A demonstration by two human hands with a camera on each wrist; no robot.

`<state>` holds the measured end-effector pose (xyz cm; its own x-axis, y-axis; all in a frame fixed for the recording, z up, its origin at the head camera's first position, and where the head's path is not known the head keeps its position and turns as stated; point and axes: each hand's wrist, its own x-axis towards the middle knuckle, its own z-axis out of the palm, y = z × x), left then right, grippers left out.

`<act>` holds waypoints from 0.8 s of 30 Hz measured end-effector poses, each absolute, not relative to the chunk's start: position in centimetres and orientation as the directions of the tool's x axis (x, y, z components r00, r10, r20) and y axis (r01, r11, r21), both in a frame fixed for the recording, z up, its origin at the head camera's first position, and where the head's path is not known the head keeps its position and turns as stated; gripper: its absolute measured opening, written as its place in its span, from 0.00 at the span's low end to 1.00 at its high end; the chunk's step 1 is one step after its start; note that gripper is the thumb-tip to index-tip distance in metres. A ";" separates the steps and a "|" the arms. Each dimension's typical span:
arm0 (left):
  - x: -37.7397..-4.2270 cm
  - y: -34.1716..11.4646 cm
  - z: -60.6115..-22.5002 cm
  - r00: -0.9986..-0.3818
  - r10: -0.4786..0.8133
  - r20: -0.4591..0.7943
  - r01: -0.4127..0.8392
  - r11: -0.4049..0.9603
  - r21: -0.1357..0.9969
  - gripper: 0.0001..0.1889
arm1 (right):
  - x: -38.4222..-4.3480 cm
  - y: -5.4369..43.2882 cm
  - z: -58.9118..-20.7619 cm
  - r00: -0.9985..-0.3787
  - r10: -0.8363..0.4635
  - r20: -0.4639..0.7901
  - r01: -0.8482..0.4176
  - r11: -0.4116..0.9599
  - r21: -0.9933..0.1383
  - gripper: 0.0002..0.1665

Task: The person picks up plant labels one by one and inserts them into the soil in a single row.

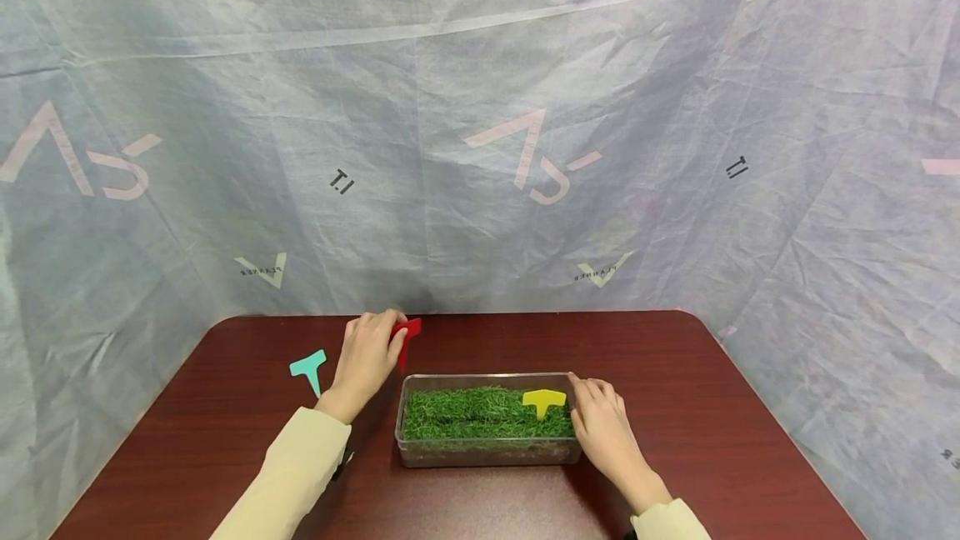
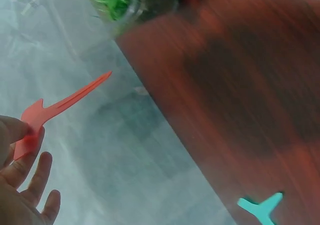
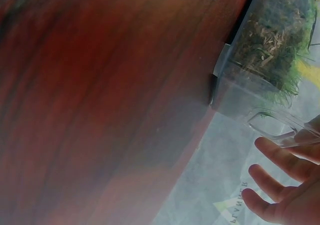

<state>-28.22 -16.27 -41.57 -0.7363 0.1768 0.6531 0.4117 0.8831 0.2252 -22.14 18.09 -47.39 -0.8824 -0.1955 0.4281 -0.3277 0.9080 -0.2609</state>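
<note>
Left grip (image 1: 369, 354), a bare hand: I log thumb and fingers pinching the head of a red T-shaped tag (image 1: 412, 327); the tag is held stem-down, near the back left corner of the clear tray (image 1: 491, 452). Right grip (image 1: 606, 423), likewise bare: thumb and forefinger on the rim at the tray's right end, remaining fingers loosely apart in my right wrist view. Clear tray, one: oblong, brownish matter visible through its wall, filled with green grass (image 1: 465, 411). Yellow T-shaped tag (image 1: 543, 398), one: upright in the grass, toward the right end. Turquoise T-shaped tag (image 1: 309, 365), one: lying left of the left grip on the surface (image 1: 675, 357), which is dark reddish-brown with wood grain. Cream sleeves (image 1: 288, 477), a pair. Grey cloth backdrop (image 1: 420, 232), creased, behind and at both sides: PLANNER print (image 1: 597, 273) in dark capitals, which I read reversed, repeated beside pale yellow chevrons (image 1: 246, 266); short dark print (image 1: 737, 167), apparently I.T or T.I; large pink characters (image 1: 529, 150), partly angular, whose reading I cannot settle.
</note>
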 end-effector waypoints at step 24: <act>-26.0 -11.1 -38.2 -0.605 0.300 0.737 0.574 0.806 0.143 0.06 | -22.0 17.8 -47.1 -0.882 -0.194 0.430 -0.325 0.911 -0.255 0.27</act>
